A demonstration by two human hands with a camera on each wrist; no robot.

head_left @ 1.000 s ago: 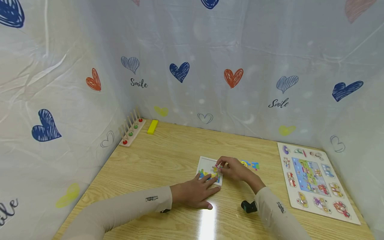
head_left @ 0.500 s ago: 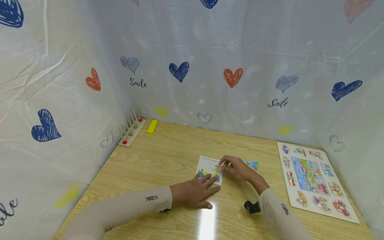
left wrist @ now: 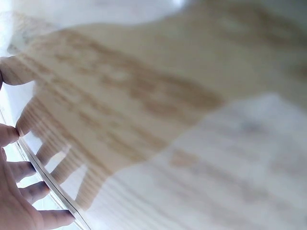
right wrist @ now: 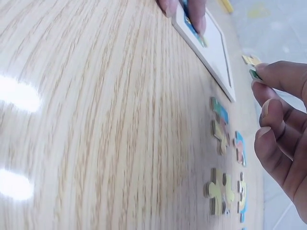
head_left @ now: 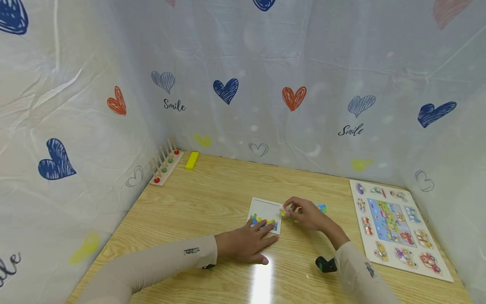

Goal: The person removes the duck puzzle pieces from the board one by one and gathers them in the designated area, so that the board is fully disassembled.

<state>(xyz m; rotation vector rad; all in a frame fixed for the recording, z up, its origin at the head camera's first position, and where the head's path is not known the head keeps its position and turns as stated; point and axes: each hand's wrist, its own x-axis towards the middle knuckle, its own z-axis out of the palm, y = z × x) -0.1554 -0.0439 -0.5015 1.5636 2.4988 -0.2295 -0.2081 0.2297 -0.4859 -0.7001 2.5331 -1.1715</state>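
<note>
My left hand (head_left: 248,244) lies with spread, straight fingers on the lower edge of a small white puzzle board (head_left: 265,206). Several fitted jigsaw pieces (head_left: 256,220) fill the board's near part, partly under those fingers. Just past the board's right edge, my right hand (head_left: 310,215) pinches a small colourful jigsaw piece (head_left: 284,211) between thumb and finger. In the right wrist view this held piece (right wrist: 251,60) is raised above the table. Loose jigsaw pieces (right wrist: 219,191) lie below the right hand, mostly hidden from the head view.
A larger picture board (head_left: 398,230) with vehicle shapes lies at the right. At the far left stand a wooden peg rack (head_left: 167,166) with red and green beads and a yellow block (head_left: 192,161). Heart-printed curtains enclose the table (head_left: 212,190).
My right hand has drawn rightward from over the board with the pinched jigsaw piece and now covers more of the loose pieces. The left hand has stayed in place.
</note>
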